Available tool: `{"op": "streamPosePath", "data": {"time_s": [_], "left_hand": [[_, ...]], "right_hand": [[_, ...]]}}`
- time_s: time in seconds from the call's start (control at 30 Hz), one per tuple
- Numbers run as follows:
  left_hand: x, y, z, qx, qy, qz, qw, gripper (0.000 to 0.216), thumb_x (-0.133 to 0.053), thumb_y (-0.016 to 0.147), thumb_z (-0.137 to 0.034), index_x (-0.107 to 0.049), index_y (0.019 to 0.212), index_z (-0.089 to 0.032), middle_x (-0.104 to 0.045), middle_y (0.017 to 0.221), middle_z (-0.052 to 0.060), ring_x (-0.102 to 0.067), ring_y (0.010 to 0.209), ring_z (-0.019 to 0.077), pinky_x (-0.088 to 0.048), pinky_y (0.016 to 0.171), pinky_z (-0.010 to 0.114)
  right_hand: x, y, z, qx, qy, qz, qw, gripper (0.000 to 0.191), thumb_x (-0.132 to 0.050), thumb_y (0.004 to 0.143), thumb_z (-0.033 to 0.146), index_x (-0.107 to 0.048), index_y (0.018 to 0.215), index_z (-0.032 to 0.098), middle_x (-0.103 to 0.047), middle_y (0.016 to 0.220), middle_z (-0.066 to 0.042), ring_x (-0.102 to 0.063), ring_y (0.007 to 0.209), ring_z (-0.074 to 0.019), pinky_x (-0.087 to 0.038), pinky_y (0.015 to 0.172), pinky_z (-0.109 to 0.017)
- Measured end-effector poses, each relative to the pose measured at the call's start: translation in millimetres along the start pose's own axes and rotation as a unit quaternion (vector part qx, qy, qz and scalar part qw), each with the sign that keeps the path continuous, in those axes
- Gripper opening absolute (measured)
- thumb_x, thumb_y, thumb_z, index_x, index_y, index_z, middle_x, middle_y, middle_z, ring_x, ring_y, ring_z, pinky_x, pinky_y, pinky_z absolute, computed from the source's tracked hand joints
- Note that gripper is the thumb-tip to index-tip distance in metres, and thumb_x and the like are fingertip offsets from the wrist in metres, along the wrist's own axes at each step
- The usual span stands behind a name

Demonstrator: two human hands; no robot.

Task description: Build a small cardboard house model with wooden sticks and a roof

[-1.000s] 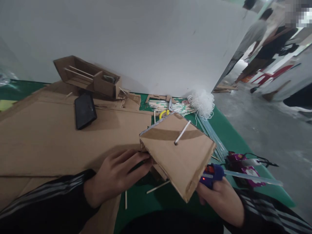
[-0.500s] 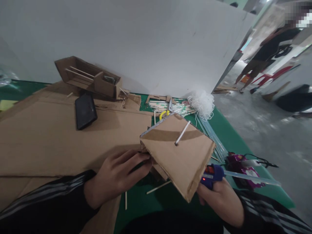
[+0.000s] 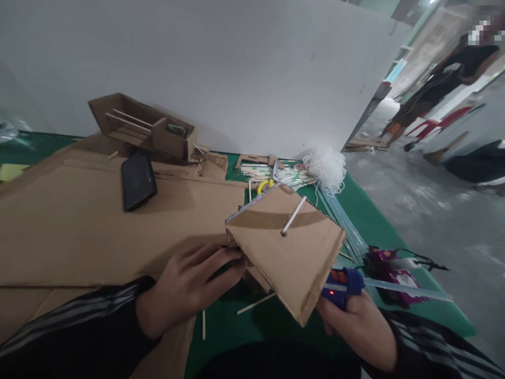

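Note:
My left hand (image 3: 197,281) grips the left edge of a cardboard box (image 3: 292,263), its fingertips partly hidden behind the panel. The box is held tilted, and a thin white stick (image 3: 294,216) pokes out of a hole in its upper face. Wrapped round a blue hot glue gun (image 3: 342,287) is my right hand (image 3: 355,321), just right of the box. A small red light glows on the gun, and a long clear glue stick (image 3: 410,288) sticks out of its back. The gun's nozzle is hidden behind the box.
A long cardboard box (image 3: 138,126) and a black tablet-like device (image 3: 138,181) lie on cardboard sheets (image 3: 79,226). Beyond the held box are yellow-handled scissors (image 3: 264,185), packed sticks (image 3: 252,171), white string (image 3: 325,171) and glue sticks (image 3: 343,221). A purple package (image 3: 394,273) lies right. A person (image 3: 442,84) stands behind.
The held box has shifted very slightly left, and the glue gun shows a little more beside it. My left hand stays almost still. The person in the background has changed posture.

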State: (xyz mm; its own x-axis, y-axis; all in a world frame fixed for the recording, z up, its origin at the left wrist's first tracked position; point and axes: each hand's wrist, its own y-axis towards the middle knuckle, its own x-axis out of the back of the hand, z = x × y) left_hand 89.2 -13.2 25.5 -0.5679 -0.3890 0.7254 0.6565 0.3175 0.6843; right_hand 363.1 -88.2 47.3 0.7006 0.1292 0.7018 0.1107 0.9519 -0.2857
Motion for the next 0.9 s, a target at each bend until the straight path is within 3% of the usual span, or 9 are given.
{"op": "streamPosePath", "data": {"time_s": [0.27, 0.77, 0.9], "left_hand": [[-0.9, -1.4, 0.0, 0.003, -0.010, 0.004, 1.000, 0.019, -0.048, 0.096, -0.008, -0.065, 0.102, -0.017, -0.073, 0.093, 0.006, -0.069, 0.084, 0.0170, -0.054, 0.068, 0.028], [1.2, 4.5, -4.0, -0.009, 0.029, -0.014, 0.999, 0.017, -0.052, 0.094, -0.008, -0.064, 0.097, -0.019, -0.072, 0.079, 0.000, -0.064, 0.063, 0.0127, -0.049, 0.059, 0.026], [1.7, 4.5, -6.8, -0.012, 0.047, -0.016, 0.999, 0.014, -0.057, 0.092, -0.010, -0.066, 0.097, -0.021, -0.072, 0.079, -0.001, -0.064, 0.065, 0.0143, -0.047, 0.059, 0.028]], "right_hand": [[-1.7, -2.1, -2.6, 0.005, -0.005, -0.009, 1.000, 0.047, -0.042, 0.083, 0.049, -0.042, 0.043, 0.024, -0.049, 0.043, 0.001, -0.054, 0.042, -0.0134, -0.044, 0.045, -0.023], [-3.3, -2.1, -8.0, 0.006, 0.013, 0.006, 1.000, 0.042, -0.046, 0.082, 0.046, -0.042, 0.046, 0.025, -0.051, 0.044, 0.002, -0.053, 0.042, -0.0137, -0.044, 0.043, -0.023], [-3.3, -1.0, -17.1, 0.098, -0.032, -0.032, 0.994, 0.042, -0.047, 0.083, 0.043, -0.044, 0.044, 0.025, -0.049, 0.039, 0.002, -0.055, 0.045, -0.0158, -0.048, 0.049, -0.025]]}}
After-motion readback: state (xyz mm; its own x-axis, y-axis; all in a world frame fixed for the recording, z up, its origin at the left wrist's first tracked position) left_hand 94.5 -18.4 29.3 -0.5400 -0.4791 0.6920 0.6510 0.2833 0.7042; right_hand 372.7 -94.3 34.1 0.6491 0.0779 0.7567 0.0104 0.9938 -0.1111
